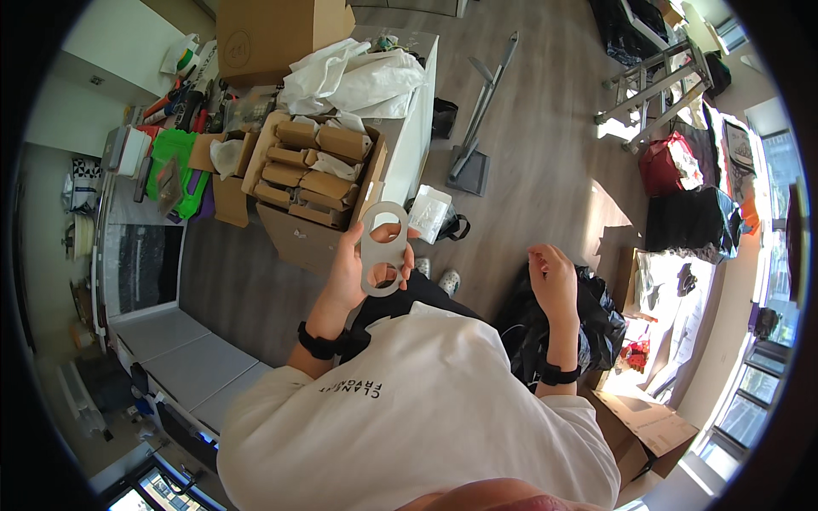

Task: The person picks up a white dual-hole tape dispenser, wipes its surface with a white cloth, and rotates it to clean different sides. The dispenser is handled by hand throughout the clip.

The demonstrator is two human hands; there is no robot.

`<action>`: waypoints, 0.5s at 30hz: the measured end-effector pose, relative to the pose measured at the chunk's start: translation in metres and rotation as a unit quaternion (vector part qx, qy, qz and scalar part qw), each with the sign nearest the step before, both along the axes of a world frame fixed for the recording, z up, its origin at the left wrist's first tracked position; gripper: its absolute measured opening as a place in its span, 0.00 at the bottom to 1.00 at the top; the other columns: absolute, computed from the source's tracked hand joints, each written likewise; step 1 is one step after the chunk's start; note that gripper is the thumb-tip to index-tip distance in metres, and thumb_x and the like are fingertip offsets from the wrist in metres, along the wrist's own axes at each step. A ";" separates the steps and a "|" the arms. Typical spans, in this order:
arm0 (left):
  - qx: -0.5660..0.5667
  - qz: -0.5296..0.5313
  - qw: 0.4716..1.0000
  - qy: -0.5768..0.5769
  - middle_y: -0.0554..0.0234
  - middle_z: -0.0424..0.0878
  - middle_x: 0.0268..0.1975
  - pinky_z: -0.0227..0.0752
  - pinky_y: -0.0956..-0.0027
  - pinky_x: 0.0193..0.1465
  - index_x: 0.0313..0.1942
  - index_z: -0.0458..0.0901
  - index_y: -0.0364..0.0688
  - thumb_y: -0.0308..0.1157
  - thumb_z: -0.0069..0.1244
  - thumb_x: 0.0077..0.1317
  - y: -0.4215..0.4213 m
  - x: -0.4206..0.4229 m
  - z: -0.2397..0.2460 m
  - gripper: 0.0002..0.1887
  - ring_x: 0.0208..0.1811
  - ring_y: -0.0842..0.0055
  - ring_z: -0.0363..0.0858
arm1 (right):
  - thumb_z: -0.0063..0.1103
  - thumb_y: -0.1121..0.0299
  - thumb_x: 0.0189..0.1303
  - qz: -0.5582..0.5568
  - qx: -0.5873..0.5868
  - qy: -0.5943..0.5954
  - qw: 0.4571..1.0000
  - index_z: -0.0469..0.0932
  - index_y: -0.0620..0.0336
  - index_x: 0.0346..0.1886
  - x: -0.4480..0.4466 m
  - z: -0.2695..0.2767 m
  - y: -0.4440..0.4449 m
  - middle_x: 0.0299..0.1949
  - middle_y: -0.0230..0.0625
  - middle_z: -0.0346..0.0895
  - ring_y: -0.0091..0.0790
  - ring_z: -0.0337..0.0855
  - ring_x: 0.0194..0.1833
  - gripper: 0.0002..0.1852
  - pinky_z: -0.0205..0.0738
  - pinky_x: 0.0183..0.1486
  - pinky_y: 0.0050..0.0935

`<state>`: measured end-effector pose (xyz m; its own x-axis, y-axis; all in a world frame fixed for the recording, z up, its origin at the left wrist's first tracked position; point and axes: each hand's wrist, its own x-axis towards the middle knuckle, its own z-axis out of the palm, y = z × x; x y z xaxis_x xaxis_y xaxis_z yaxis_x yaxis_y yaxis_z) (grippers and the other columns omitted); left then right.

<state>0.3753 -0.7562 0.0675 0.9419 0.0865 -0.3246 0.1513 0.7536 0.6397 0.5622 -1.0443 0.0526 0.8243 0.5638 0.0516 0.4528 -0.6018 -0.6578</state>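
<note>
My left hand holds a flat, light-grey plate with rounded ends and two large round holes. The plate is tilted up in front of my body, and fingers show through its openings. Just behind it stands an open cardboard carton packed with several small brown boxes and white wrapping. My right hand is raised apart from the plate, its fingers curled in with nothing visible in them. Below that hand lies a black plastic bag.
A white-and-grey table bears white plastic bags and a large cardboard box. A long-handled dustpan stands on the wood floor. To the right are a stepladder, a red bag and a cardboard box.
</note>
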 end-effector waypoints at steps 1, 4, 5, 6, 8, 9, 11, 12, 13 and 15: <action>0.008 0.018 1.000 0.006 0.53 0.82 0.38 0.79 0.63 0.37 0.62 0.73 0.29 0.68 0.23 0.73 -0.004 0.004 -0.001 0.47 0.37 0.70 0.81 | 0.60 0.75 0.64 0.013 -0.015 0.022 1.000 0.82 0.61 0.39 0.010 -0.005 0.004 0.33 0.40 0.82 0.43 0.84 0.32 0.04 0.78 0.35 0.35; 0.029 0.049 0.998 0.004 0.51 0.82 0.38 0.80 0.63 0.36 0.62 0.73 0.27 0.67 0.24 0.73 -0.001 0.014 -0.002 0.46 0.35 0.69 0.82 | 0.60 0.73 0.65 0.077 -0.039 0.013 0.996 0.83 0.59 0.40 0.035 -0.017 0.019 0.34 0.39 0.83 0.43 0.85 0.32 0.04 0.79 0.36 0.36; 0.044 0.057 0.997 0.009 0.51 0.82 0.38 0.80 0.63 0.36 0.62 0.73 0.27 0.66 0.24 0.73 0.002 0.020 -0.003 0.46 0.35 0.69 0.82 | 0.60 0.73 0.65 0.083 -0.028 0.033 0.996 0.83 0.59 0.40 0.042 -0.020 0.024 0.34 0.39 0.83 0.43 0.85 0.32 0.04 0.79 0.36 0.37; 0.058 0.067 0.996 0.017 0.51 0.82 0.38 0.80 0.63 0.36 0.62 0.73 0.27 0.66 0.24 0.73 0.004 0.025 -0.003 0.46 0.35 0.69 0.82 | 0.60 0.73 0.65 0.083 0.019 0.049 0.995 0.83 0.58 0.40 0.048 -0.024 0.029 0.33 0.40 0.83 0.44 0.85 0.32 0.04 0.79 0.36 0.37; 0.085 0.097 0.991 0.032 0.51 0.82 0.37 0.80 0.64 0.35 0.61 0.74 0.27 0.65 0.23 0.74 0.004 0.040 -0.001 0.45 0.35 0.69 0.82 | 0.60 0.73 0.65 0.097 0.010 0.079 0.992 0.83 0.59 0.40 0.066 -0.028 0.036 0.34 0.41 0.83 0.43 0.86 0.33 0.04 0.80 0.38 0.36; 0.075 0.110 0.990 0.037 0.52 0.82 0.37 0.80 0.65 0.35 0.61 0.74 0.28 0.65 0.23 0.74 0.001 0.047 0.000 0.45 0.35 0.69 0.82 | 0.60 0.73 0.65 0.113 0.004 0.084 0.990 0.84 0.59 0.40 0.077 -0.031 0.039 0.34 0.41 0.84 0.43 0.86 0.33 0.04 0.80 0.38 0.36; 0.061 0.131 0.989 0.045 0.52 0.82 0.37 0.80 0.65 0.35 0.60 0.75 0.28 0.65 0.22 0.73 -0.005 0.066 0.002 0.45 0.35 0.70 0.82 | 0.60 0.73 0.65 0.123 -0.012 0.092 0.988 0.84 0.59 0.39 0.109 -0.038 0.042 0.34 0.41 0.84 0.43 0.86 0.33 0.04 0.80 0.38 0.36; 0.072 0.139 0.986 0.049 0.53 0.82 0.37 0.80 0.65 0.35 0.60 0.74 0.29 0.65 0.22 0.73 -0.009 0.078 0.000 0.44 0.35 0.70 0.82 | 0.60 0.72 0.65 0.127 -0.013 0.101 0.987 0.84 0.59 0.39 0.128 -0.043 0.041 0.35 0.41 0.84 0.43 0.86 0.33 0.04 0.80 0.38 0.36; 0.070 0.148 0.984 0.063 0.53 0.82 0.37 0.80 0.65 0.35 0.60 0.74 0.29 0.65 0.22 0.73 -0.014 0.092 -0.003 0.44 0.35 0.70 0.82 | 0.60 0.72 0.65 0.126 -0.015 0.094 0.987 0.84 0.58 0.39 0.151 -0.048 0.038 0.35 0.41 0.84 0.42 0.86 0.34 0.04 0.80 0.38 0.36; 0.063 0.169 0.981 0.072 0.52 0.82 0.37 0.80 0.65 0.35 0.61 0.74 0.29 0.65 0.22 0.73 -0.024 0.126 -0.014 0.44 0.35 0.70 0.82 | 0.61 0.72 0.64 0.122 -0.022 0.086 0.988 0.84 0.58 0.39 0.208 -0.060 0.033 0.35 0.41 0.85 0.42 0.86 0.34 0.04 0.80 0.39 0.36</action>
